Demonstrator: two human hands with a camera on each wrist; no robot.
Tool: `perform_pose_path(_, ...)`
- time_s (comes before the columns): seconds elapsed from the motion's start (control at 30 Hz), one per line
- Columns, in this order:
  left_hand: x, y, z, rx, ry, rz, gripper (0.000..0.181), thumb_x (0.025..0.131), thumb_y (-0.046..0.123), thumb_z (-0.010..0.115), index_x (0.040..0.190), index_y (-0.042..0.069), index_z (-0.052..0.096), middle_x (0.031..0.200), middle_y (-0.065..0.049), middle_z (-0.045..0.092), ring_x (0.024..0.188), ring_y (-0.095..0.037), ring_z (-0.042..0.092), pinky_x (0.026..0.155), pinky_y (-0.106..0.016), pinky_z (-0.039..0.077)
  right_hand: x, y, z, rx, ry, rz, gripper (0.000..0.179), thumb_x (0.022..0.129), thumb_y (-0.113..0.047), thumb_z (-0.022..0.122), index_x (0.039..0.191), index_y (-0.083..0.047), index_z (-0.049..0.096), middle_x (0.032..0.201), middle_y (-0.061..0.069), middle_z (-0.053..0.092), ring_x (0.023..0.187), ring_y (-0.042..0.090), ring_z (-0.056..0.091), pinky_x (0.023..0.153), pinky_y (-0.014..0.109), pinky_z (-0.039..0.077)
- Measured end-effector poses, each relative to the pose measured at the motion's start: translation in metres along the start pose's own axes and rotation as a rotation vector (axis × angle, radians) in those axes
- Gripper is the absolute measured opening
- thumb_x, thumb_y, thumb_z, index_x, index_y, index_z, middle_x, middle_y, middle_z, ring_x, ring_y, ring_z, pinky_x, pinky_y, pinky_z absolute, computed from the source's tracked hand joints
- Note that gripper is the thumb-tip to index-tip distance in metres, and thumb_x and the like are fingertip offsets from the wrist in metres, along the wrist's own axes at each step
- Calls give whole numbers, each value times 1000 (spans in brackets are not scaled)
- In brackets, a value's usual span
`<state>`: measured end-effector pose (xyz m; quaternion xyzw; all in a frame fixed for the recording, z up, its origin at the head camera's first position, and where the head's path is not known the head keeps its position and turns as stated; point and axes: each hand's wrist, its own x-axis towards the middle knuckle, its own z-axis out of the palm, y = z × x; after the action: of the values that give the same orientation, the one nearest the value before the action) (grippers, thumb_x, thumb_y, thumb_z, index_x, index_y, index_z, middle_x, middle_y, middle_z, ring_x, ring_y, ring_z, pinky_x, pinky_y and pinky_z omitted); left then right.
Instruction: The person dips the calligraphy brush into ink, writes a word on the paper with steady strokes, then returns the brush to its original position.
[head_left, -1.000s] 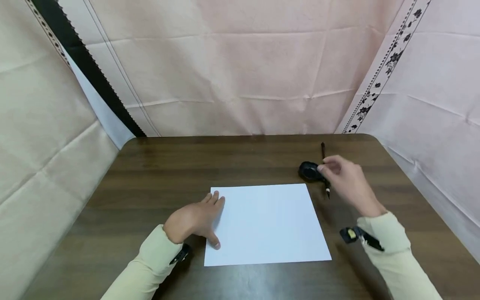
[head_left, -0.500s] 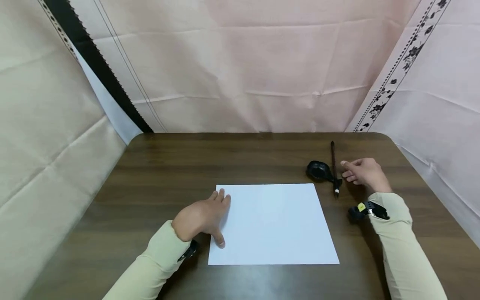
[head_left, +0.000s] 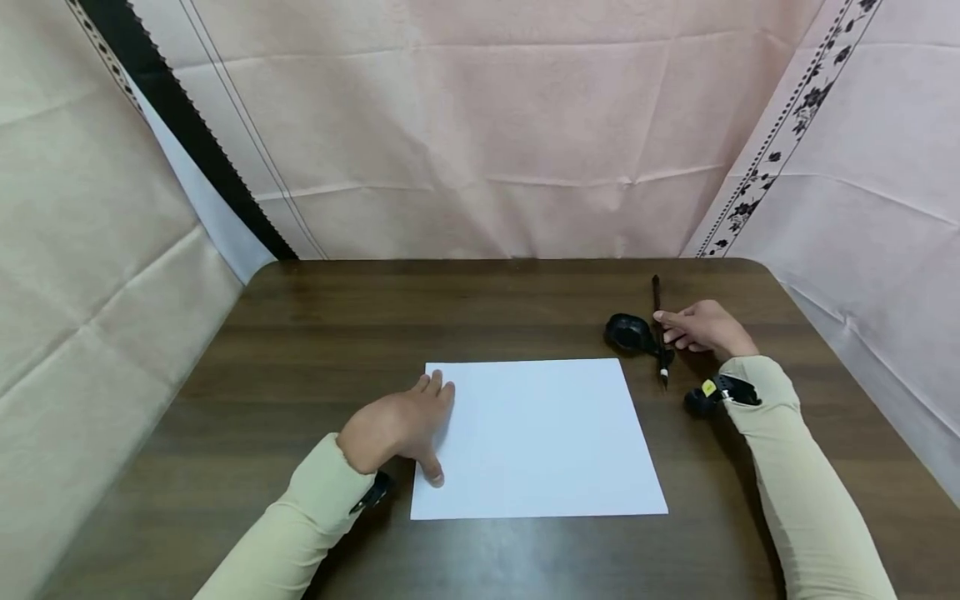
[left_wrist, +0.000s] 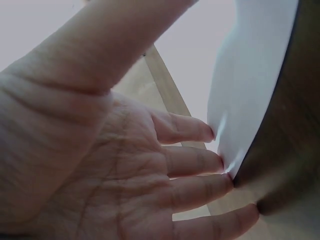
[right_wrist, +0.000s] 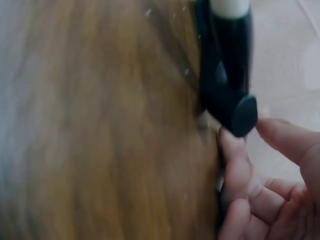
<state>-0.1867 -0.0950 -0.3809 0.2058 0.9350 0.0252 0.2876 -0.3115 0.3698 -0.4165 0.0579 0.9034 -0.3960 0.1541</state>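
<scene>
A: Where is the brush (head_left: 656, 296) (possibly a pen), and how should it handle?

B: Near the far edge of the table (head_left: 450, 321), toward its far right corner. Judged light, stiff, apt to roll. Best held mid-shaft, clear of the dark tip, which may be soft.

A: Fingers?

B: Right hand (head_left: 707, 327): thumb and forefinger nearly together at the shaft; cannot tell if they grip. Left hand (head_left: 397, 429): fingers extended, gripping nothing, at the left edge of the paper (head_left: 540, 442).

A: Containers?

B: Black dish (head_left: 628, 333), its stem beside the brush. Interior dark; contents unclear.
</scene>
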Motion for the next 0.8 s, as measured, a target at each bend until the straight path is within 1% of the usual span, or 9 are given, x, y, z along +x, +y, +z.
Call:
perform_pose_path(0.13,1,0,0,-1,0,7,129,72,37,100,166,-3,21,175,-25,8,162,-41,11,126,-52,27,1,-5,1,9,-6,1,42,109,-34,60,110,6,74,74,-8,72,67,7,63,60,25,53)
perform_pose_path(0.23,3,1,-2,11,6,16,128,72,37,99,165,-3,21,175,-25,9,162,-41,12,125,-52,28,-2,-5,-8,77,-37,1,38,111,-28,54,112,5,73,75,-8,69,68,6,61,63,24,53)
perform_pose_path(0.4,1,1,-3,17,6,3,128,71,38,99,166,-2,22,175,-24,10,162,-40,13,125,-52,29,-18,-13,-26,345,-74,-5,30,112,-23,48,101,-12,73,80,-10,70,70,2,62,65,20,55)
perform_pose_path(0.47,0,0,-1,19,-1,-3,129,72,39,99,166,-2,21,175,-24,10,162,-40,13,126,-51,28,-28,-22,-31,455,-59,-19,30,113,-20,47,97,-17,72,81,-9,73,72,1,65,67,20,56)
perform_pose_path(0.53,1,-1,0,29,-8,-6,129,72,40,99,166,-2,21,175,-25,9,162,-40,12,126,-51,28,-39,-31,-35,493,-8,-59,27,113,-19,45,99,-14,68,82,-10,74,73,1,68,68,20,58)
perform_pose_path(0.6,2,-1,0,46,-16,-6,130,72,41,99,166,-3,21,175,-25,8,162,-41,12,125,-51,29,-50,-40,-35,429,92,-114,27,113,-22,45,112,-3,64,79,-12,73,72,0,69,68,20,59)
perform_pose_path(0.67,3,-1,0,63,-19,-5,130,72,43,98,166,-3,21,175,-26,8,162,-41,11,125,-51,30,-59,-48,-32,285,226,-168,38,112,-25,45,126,9,54,77,-11,74,67,-3,68,65,19,57)
perform_pose_path(0.73,4,-1,-1,76,-20,-10,131,72,44,98,166,-3,21,175,-26,8,162,-41,11,125,-52,30,-67,-56,-27,86,375,-208,50,110,-30,46,134,15,48,76,-3,77,64,-4,65,60,19,54)
perform_pose_path(0.8,6,1,0,81,-18,-9,130,72,44,98,166,-2,21,175,-26,8,162,-41,11,125,-51,30,-73,-62,-20,-66,495,-235,55,109,-33,48,136,16,49,82,10,79,65,2,64,57,24,49)
